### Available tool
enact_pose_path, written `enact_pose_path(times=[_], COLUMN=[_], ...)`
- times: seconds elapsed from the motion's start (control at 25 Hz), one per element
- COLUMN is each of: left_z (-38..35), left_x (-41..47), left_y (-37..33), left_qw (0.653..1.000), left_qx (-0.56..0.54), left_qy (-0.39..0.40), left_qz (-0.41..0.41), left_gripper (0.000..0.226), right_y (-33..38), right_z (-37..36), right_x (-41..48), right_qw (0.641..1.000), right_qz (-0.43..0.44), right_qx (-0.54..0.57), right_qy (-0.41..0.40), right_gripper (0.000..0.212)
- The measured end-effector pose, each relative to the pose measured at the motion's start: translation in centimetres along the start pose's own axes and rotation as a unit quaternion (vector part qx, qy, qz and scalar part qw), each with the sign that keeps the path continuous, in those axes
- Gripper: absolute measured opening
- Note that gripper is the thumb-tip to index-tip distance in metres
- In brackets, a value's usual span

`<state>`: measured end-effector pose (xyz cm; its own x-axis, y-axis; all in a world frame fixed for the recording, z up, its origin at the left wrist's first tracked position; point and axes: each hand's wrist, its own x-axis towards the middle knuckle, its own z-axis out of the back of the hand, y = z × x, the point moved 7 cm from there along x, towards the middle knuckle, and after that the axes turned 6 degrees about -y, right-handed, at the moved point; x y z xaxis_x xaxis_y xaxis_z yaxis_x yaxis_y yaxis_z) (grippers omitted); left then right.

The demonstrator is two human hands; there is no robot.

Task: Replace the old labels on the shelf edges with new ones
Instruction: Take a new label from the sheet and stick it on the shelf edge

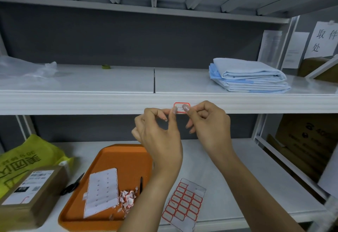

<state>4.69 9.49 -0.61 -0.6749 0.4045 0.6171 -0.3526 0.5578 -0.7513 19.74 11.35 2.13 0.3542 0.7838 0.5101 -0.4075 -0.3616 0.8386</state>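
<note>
A red-bordered white label sits on the white shelf edge just right of centre. My left hand has its thumb tip on the label's left end, the other fingers curled. My right hand presses its thumb on the label's right end. On the lower shelf lies a sheet of red-bordered labels. An orange tray holds a used backing sheet and a pile of torn label scraps.
Black scissors lie left of the tray, a dark pen inside it. A cardboard parcel and a yellow bag sit at the lower left. Folded blue cloth and clear plastic rest on the middle shelf. Cardboard boxes stand at right.
</note>
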Motion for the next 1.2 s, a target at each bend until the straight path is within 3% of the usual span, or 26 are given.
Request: enact_pose_path(times=[0.6,1.0,1.2], left_z=[-0.1,0.2,0.5], left_x=[0.0,1.3,2.8], left_y=[0.0,-0.7,-2.2], left_qw=[1.0,0.998,0.987], left_qx=[-0.001,0.046,0.145], left_qy=[-0.005,0.035,0.065], left_qz=[0.005,0.034,-0.03], left_gripper=[0.024,0.026,0.031], right_y=[0.5,0.8,1.1], right_z=[0.1,0.9,1.6], right_x=[-0.1,1.4,1.4], right_qw=[1.0,0.995,0.989], right_qz=[0.02,0.007,0.021], right_qx=[0.013,-0.095,-0.142], right_qy=[0.004,-0.038,-0.04], right_gripper=[0.025,0.039,0.05])
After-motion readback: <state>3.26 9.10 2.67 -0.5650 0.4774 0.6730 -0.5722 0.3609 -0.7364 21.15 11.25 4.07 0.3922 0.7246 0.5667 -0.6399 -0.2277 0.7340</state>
